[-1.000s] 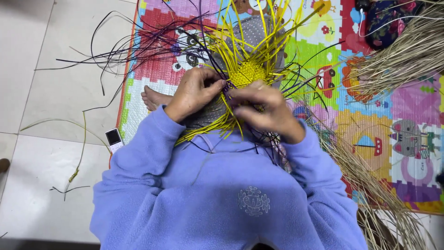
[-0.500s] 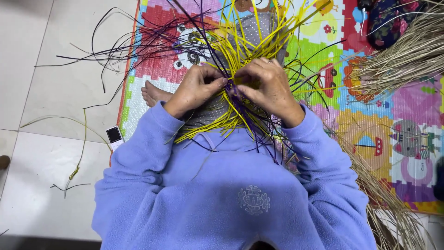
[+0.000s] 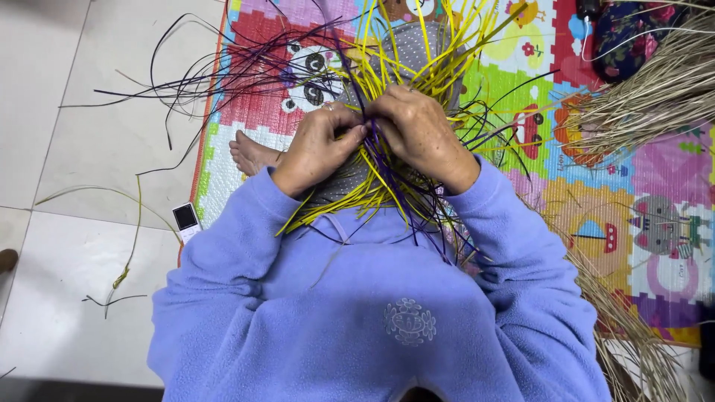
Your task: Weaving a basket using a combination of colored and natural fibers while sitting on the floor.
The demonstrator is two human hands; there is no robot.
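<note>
A bundle of yellow strips (image 3: 439, 59) crossed with dark purple strips (image 3: 246, 67) fans out over my lap. My left hand (image 3: 316, 147) and my right hand (image 3: 417, 132) meet at the bundle's centre, fingers pinched on the strips where they cross. My right hand covers the woven middle. Loose strip ends (image 3: 335, 212) hang down toward my purple sweater (image 3: 372, 298). A grey dotted cloth (image 3: 413, 45) lies under the strips.
A colourful picture mat (image 3: 633, 216) covers the floor ahead and right. Pale straw bundles (image 3: 655, 89) lie at the right. A bare foot (image 3: 249, 152) rests at the mat's left edge. A small white device (image 3: 186, 219) and stray strips (image 3: 126, 260) lie on white tiles.
My right hand has moved up from the lower right to the centre of the bundle, covering the yellow woven patch. Both hands now press together there.
</note>
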